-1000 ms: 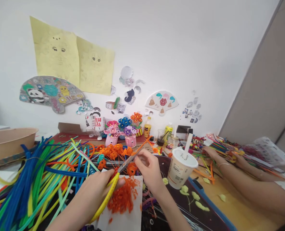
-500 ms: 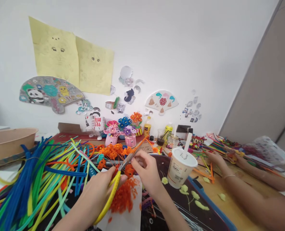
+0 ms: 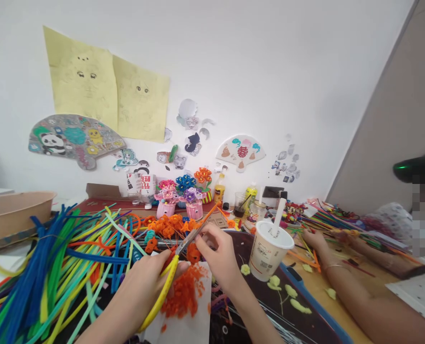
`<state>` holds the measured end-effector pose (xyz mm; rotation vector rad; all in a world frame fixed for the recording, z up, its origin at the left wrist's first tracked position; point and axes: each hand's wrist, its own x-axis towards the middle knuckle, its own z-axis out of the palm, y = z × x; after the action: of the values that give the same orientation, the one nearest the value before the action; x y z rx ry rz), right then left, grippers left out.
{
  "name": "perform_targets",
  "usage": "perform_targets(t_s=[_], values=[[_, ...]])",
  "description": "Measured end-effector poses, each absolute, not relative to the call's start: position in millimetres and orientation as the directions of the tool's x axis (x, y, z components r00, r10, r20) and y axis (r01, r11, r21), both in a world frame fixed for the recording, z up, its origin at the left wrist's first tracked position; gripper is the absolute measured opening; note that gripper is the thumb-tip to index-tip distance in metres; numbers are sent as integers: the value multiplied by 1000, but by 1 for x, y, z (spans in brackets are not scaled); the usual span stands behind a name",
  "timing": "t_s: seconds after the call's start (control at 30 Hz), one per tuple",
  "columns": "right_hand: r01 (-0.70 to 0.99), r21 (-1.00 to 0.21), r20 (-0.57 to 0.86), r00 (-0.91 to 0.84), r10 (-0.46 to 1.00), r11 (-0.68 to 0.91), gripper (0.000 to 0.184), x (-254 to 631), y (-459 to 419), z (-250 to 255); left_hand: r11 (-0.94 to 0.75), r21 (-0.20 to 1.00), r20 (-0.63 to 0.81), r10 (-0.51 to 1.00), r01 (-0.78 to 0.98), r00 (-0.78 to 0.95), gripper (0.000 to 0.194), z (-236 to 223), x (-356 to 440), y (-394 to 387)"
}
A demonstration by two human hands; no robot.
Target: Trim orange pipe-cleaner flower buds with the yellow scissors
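My left hand [image 3: 140, 282] grips a pair of scissors with yellow handles [image 3: 164, 298], their metal blades [image 3: 185, 242] pointing up and away to the right. Close to the blades, my right hand [image 3: 219, 253] pinches an orange pipe cleaner [image 3: 209, 213] whose free end sticks out past the fingertips. The exact contact between blades and pipe cleaner is partly hidden by my fingers. Below both hands, orange fuzz clippings [image 3: 183, 292] are piled on a white sheet [image 3: 198, 327]. Orange pipe-cleaner flowers [image 3: 167, 225] lie just beyond.
Loose coloured pipe cleaners [image 3: 54, 272] cover the left side. A white lidded cup with a straw [image 3: 269, 253] stands to the right, near pale yellow petals [image 3: 291, 290]. Small potted flowers [image 3: 194, 203] line the back. Another person's arms [image 3: 352, 282] reach in at far right.
My hands keep nearly the same pose, with the scissors shifted very slightly. At far right the other person's arms have moved a little, and a dark head-like shape has come into view.
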<state>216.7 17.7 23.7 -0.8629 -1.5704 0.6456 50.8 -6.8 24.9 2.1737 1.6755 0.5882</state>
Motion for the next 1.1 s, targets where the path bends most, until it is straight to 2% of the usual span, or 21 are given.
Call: perform_targets(t_s=[0.2,0.33,0.53,0.77,1.1], values=[[91,-832,545,-47,837,547,13,220,22,23,-257,565,85,963,784,254,39,26,50,-6],[-6,-868,496,8,868,496,18,222,25,24,-262,569,84,961,780,262,40,27,48,-4],[-110,-864,497,-40,867,491,22,224,26,25,-307,574,107,947,759,302,38,20,44,-3],[-110,-866,495,-34,868,489,24,222,26,23,-293,478,129,956,828,264,34,25,49,-11],[-63,-874,486,-54,873,482,20,219,24,21,-254,611,98,964,750,247,43,14,53,-7]])
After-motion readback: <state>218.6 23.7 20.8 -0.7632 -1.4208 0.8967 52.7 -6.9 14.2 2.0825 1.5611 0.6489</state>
